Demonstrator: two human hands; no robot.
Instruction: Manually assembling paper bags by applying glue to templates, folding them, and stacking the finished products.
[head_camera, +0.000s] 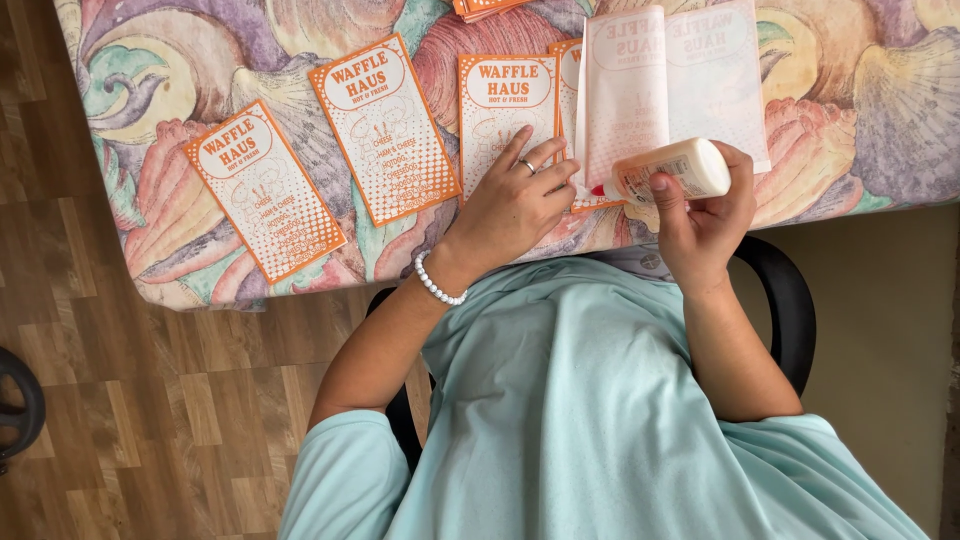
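My right hand (700, 215) grips a white glue bottle (672, 170) lying sideways, its orange tip pointing left at the lower edge of a white paper sheet (665, 85) turned face down. My left hand (515, 200), with a ring and a white bead bracelet, rests flat on the table, fingers pressing beside the sheet's lower left corner and over an orange-and-white printed paper bag (503, 110).
Two more orange-and-white paper bags (383, 130) (262, 190) lie in a row to the left on a table with a shell-pattern cloth (860, 110). A stack of orange papers (485, 8) sits at the far edge. Wooden floor lies left; I sit in a black chair (790, 300).
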